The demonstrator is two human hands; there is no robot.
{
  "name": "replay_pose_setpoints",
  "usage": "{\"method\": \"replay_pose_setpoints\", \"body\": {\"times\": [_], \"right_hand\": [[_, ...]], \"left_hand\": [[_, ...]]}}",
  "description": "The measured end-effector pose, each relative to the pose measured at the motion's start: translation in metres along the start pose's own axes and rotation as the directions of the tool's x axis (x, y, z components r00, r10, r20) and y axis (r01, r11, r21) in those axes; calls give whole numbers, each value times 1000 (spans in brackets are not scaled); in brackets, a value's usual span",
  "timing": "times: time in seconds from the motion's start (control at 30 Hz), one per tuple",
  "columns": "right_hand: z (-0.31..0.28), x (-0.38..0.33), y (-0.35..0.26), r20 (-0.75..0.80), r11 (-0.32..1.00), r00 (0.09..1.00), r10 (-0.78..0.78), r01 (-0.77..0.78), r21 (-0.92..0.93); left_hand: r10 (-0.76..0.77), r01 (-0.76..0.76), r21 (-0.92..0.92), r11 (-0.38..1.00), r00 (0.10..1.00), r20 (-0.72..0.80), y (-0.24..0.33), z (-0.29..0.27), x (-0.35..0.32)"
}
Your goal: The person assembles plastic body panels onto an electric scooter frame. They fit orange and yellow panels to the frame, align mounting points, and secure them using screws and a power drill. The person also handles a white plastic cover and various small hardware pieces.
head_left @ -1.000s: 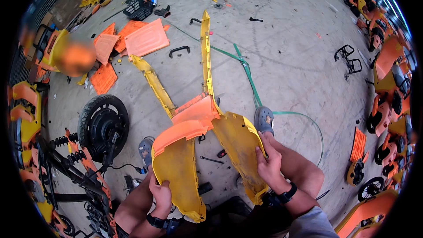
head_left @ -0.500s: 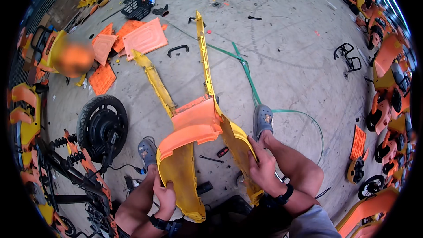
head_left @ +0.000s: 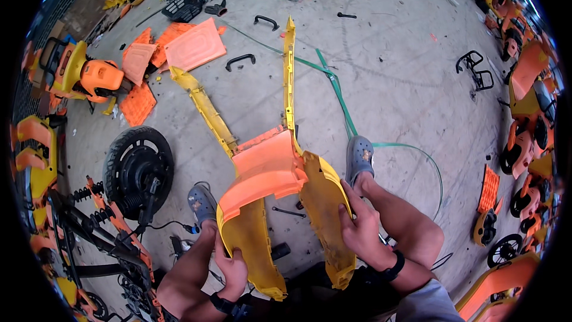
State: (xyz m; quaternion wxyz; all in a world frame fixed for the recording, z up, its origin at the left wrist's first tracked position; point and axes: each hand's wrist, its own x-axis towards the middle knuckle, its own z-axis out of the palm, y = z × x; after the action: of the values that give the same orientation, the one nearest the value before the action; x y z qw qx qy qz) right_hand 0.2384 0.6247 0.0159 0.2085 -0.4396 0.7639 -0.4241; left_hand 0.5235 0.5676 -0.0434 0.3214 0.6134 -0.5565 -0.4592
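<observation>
Between my knees I hold a large yellow plastic body panel [head_left: 256, 244] with two long arms reaching away from me. An orange plastic panel [head_left: 265, 167] bridges its middle. My left hand [head_left: 231, 268] is closed on the outer edge of the left side. On the right side, my right hand [head_left: 360, 229] grips the outer edge, fingers partly hidden behind it. Dirt marks the inner faces of both side pieces. Beneath the panel, a wrench [head_left: 289, 211] and a black cylindrical part [head_left: 280, 251] lie on the floor.
A black wheel [head_left: 140, 170] and frame parts stand at my left. Orange panels [head_left: 193, 48] and black handles [head_left: 241, 61] lie beyond. A green strap [head_left: 339, 101] crosses the floor. Scooters with orange and yellow bodies [head_left: 527, 101] line the right side.
The two long arms of the yellow panel have spread apart, and its right side has tilted to show more of its inner face. Both hands keep their hold.
</observation>
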Motion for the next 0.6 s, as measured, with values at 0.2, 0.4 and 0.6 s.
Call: {"method": "replay_pose_setpoints", "body": {"times": [0.2, 0.4, 0.6], "right_hand": [[-2, 9, -15, 59, 992, 991, 123, -123, -2], [-1, 28, -19, 5, 999, 999, 33, -33, 6], [4, 38, -18, -25, 999, 999, -22, 23, 39]], "left_hand": [[66, -66, -4, 998, 998, 12, -13, 2, -4], [40, -41, -94, 995, 999, -10, -3, 8, -5], [-36, 39, -153, 988, 999, 26, 3, 1, -1]]}}
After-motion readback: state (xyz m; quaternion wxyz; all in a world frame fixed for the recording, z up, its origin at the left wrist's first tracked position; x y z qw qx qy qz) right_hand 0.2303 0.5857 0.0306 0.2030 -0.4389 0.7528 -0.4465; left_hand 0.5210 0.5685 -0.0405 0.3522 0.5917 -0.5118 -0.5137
